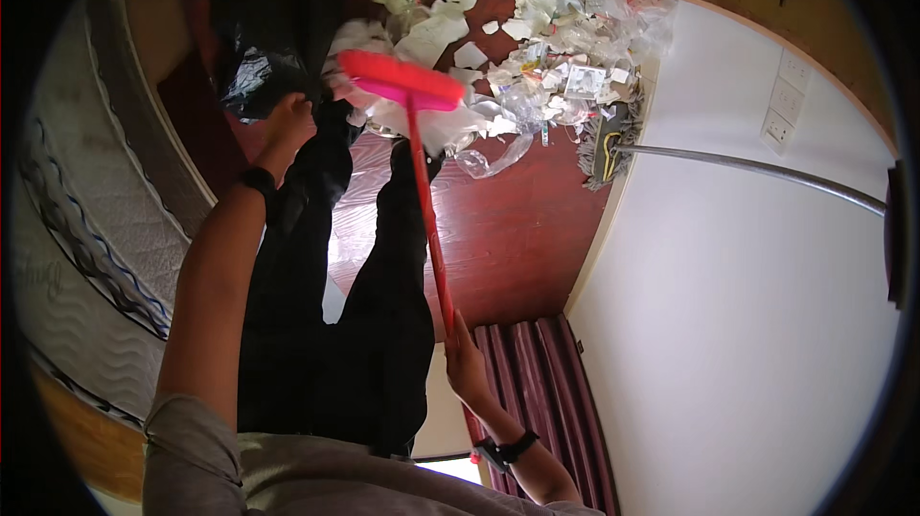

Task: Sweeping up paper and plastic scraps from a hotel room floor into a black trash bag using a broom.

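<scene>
My left hand (291,118) grips the near edge of a black plastic bag (262,77), which hangs beside my left leg; the bag's mouth and contents are hidden. In my right hand (466,366) is the red handle of a broom (429,214). Its pink and red head (402,82) is raised with the bristles pointing away from me, in front of or over a heap of litter. Crumpled white paper (431,34), clear plastic wrappers and a clear plastic bottle (489,160) make up part of that litter on the dark red wood floor (517,228).
A grey string mop (607,149) leans by the white wall (719,264) at right, its metal pole reaching across. A mattress (108,228) stands at left. Behind me hangs a purple curtain (539,387). A wooden door (755,27) is at top right.
</scene>
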